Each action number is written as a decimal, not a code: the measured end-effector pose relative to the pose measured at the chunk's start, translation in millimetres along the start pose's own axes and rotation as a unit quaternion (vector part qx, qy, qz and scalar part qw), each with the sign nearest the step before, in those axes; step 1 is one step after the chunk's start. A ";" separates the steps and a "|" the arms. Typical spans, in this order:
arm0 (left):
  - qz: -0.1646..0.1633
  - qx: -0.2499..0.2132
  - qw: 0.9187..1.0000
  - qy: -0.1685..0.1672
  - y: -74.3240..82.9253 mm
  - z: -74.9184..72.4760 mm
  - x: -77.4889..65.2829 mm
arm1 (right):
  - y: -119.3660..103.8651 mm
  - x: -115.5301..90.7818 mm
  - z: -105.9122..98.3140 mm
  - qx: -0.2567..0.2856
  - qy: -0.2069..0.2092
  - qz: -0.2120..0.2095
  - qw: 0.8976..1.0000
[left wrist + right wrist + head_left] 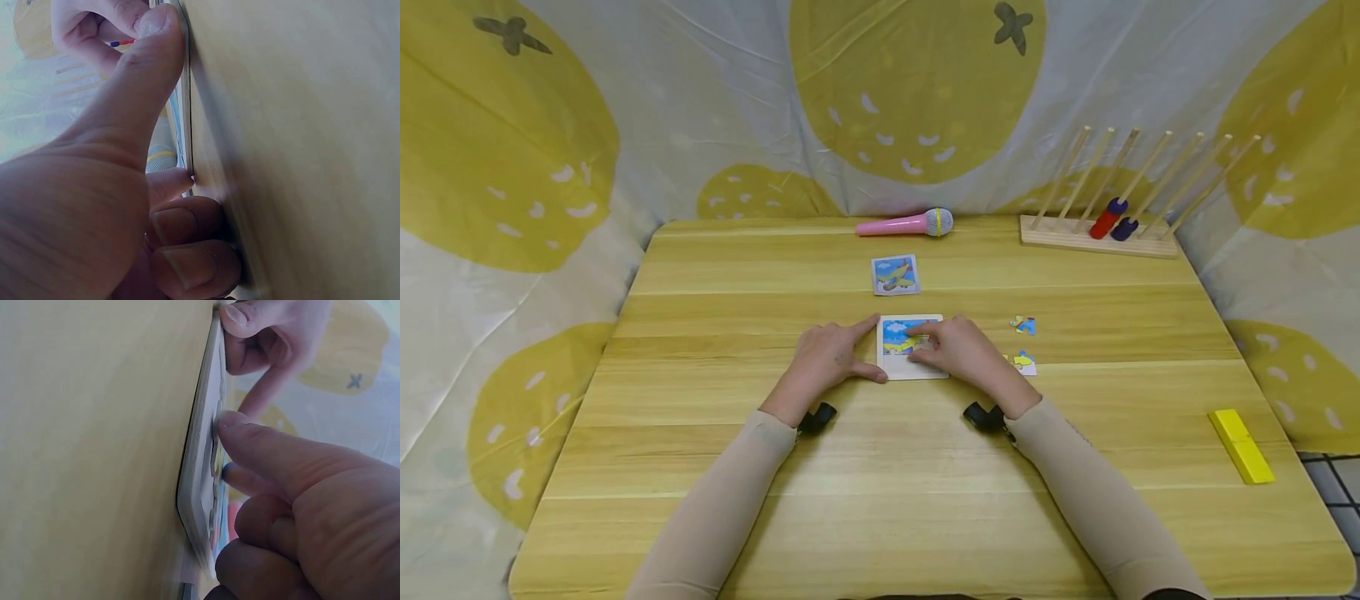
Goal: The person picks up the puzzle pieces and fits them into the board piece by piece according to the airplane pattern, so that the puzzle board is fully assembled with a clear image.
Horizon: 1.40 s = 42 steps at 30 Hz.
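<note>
A small puzzle board (901,367) lies flat on the table, its upper part filled with a blue-and-yellow picture and its lower strip bare white. My left hand (827,360) holds it along the left side, index fingertip at the far corner and thumb at the near one; the other fingers are curled in the left wrist view. Over the board, my right hand (962,352) has thumb and index finger at a yellow puzzle piece (917,342), partly hidden by the fingers. Loose puzzle pieces (1027,326) lie right of the board, some partly behind my right hand.
A picture card (895,275) of a plane lies beyond the board. Behind it is a pink toy microphone (895,225). A wooden peg stand (1097,242) with red and dark blue beads is at the back right. Yellow blocks (1242,446) lie near the right edge.
</note>
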<state>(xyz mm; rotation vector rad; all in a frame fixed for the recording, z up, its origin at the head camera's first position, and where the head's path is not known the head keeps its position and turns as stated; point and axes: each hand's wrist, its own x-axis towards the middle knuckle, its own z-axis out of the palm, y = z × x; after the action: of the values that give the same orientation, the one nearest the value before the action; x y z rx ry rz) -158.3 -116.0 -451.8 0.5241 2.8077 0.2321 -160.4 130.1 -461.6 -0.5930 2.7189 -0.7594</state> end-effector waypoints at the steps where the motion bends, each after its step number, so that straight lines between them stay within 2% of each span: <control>1: 0.000 0.001 1.000 0.000 0.1 -0.1 0.1 | 0.2 0.1 -0.3 0.003 -0.002 0.001 1.000; 7: 0.004 0.001 1.000 0.003 0.9 -0.7 0.7 | 0.6 1.0 -0.6 0.017 -0.010 0.014 1.000; 12: 0.000 0.002 1.000 -0.005 1.2 -2.6 0.5 | -0.3 2.7 1.4 0.021 -0.001 0.019 1.000; 16: -0.004 0.004 1.000 -0.009 1.1 -3.1 0.5 | 3.9 0.0 -5.7 0.054 0.009 0.028 0.998; 20: -0.006 -0.003 1.000 -0.007 1.5 -2.1 0.8 | 29.2 -15.4 -32.0 0.118 0.037 0.055 0.991; 25: -0.005 -0.008 1.000 -0.005 2.7 -1.3 1.1 | 92.4 -52.2 -66.0 0.179 0.084 0.120 0.973; 28: -0.004 -0.006 1.000 -0.010 3.3 -1.4 1.1 | 126.3 -72.0 -74.7 0.202 0.093 0.161 0.962; 30: -0.007 -0.004 1.000 -0.012 3.3 -2.0 0.8 | 141.1 -80.0 -76.4 0.211 0.092 0.172 0.958; 34: -0.013 0.001 1.000 -0.013 2.8 -2.6 0.3 | 154.1 -84.8 -74.6 0.208 0.085 0.167 0.960; 42: -0.013 -0.010 1.000 -0.016 2.7 -3.4 -1.0 | 153.5 -83.9 -72.8 0.176 0.077 0.170 0.967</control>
<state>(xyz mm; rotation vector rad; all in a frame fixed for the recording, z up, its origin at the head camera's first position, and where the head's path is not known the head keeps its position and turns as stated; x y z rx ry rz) -157.5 -114.2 -447.8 0.4822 2.7769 0.2436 -159.6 319.3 -472.9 0.0135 2.6172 -1.1916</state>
